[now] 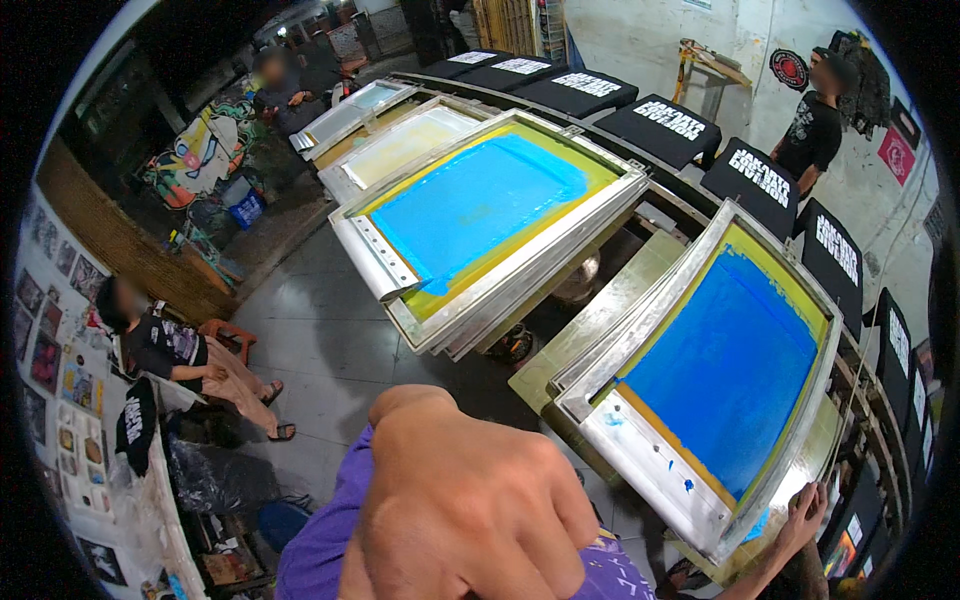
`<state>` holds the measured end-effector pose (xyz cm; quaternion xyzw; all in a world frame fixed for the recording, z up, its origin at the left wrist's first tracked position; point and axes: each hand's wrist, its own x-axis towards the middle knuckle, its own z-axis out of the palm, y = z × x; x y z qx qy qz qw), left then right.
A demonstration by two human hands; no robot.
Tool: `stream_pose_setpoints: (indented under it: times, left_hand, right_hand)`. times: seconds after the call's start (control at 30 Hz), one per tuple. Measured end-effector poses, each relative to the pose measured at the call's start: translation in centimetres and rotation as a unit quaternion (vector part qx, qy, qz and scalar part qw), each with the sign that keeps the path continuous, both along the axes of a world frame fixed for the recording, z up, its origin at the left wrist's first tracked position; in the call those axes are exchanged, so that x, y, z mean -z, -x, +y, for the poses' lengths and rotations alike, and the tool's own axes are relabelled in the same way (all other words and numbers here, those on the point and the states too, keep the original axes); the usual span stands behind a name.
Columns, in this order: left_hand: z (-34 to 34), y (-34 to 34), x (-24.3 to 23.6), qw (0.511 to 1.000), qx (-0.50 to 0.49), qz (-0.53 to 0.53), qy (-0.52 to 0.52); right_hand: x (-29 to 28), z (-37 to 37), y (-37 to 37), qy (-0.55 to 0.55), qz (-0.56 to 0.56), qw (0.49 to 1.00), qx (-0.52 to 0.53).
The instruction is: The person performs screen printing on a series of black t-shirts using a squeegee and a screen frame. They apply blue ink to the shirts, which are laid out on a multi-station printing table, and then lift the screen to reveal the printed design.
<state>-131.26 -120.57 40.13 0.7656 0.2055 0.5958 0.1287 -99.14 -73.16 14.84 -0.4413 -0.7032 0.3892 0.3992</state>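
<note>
My left hand (470, 500) is a closed fist, large and close in the lower middle, with its back toward me. Whatever its curled fingers hold, if anything, is hidden. At the lower right my right hand (803, 517) has its fingers bent round the edge of a shiny printing board (815, 440). Just above that board lies a screen printing frame (700, 365), with dark blue ink over a yellow-green mesh. A second screen frame (490, 200), coated in lighter blue, is tilted up farther left. A metal squeegee or bar (372, 258) crosses its near left end.
Black printed shirts (665, 130) lie on boards curving along the back and right. More frames (405, 145) stand at the far left. One person (185, 350) sits at the left wall, another (810, 130) stands at the right wall, and a third (285, 85) is at the back.
</note>
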Motion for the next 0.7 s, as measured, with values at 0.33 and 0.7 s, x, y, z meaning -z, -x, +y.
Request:
stream_pose_setpoints:
  times: [0.33,0.7]
  left_hand:
    - [-1.1,0.1,-1.3,0.998,0.012,-0.056,0.001]
    - [-2.5,3.4,-0.9,0.995,0.059,0.008,0.076]
  right_hand:
    - [1.1,0.1,1.2,-0.04,0.067,0.997,-0.017]
    - [0.6,-1.2,2.8,-0.083,0.043,0.995,0.018]
